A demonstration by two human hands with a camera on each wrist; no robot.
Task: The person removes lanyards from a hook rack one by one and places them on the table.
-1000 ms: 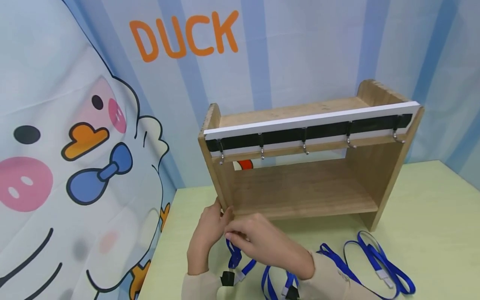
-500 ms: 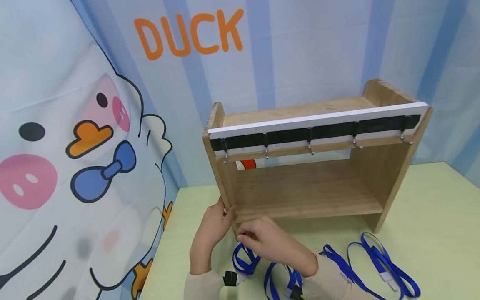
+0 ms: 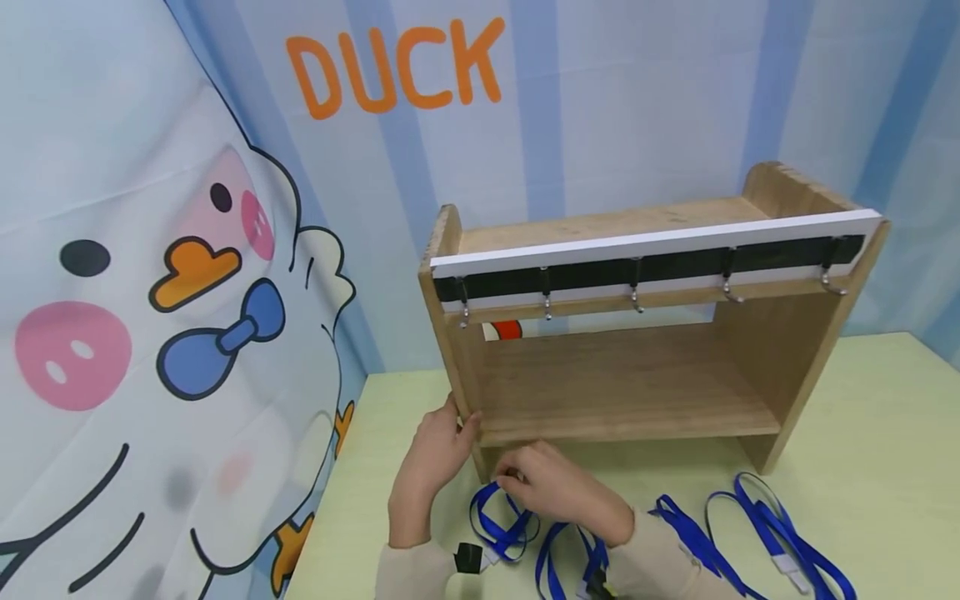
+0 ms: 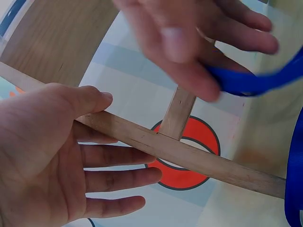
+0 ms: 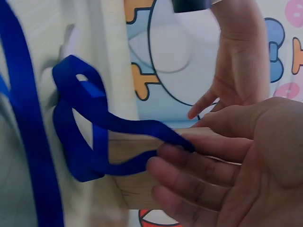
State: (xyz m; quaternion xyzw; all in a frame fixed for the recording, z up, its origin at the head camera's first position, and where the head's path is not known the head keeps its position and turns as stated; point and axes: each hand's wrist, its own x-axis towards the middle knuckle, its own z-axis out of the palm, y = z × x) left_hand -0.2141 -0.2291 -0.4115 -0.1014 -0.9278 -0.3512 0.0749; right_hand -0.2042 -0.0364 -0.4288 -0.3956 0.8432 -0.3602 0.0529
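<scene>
My left hand holds the left side panel of a small wooden shelf near its lower end. In the left wrist view, the thumb lies over the panel's edge while the other fingers stretch along the outer side. My right hand is low in front of the shelf and pinches the loop of a blue lanyard between thumb and fingers. The rest of that lanyard lies folded on the table, beside a black clip. Along the shelf's upper front runs a black strip with several metal hooks, all bare.
A second blue lanyard lies near my right sleeve, partly hidden by it. Further right on the pale green table is another blue lanyard with a white connector. A printed duck cloth hangs at the left and back.
The head view has shifted, so the shelf appears further right. My right hand has drawn away from the left hand, and the lanyard's hanging part now lies on the table. My left hand keeps its hold.
</scene>
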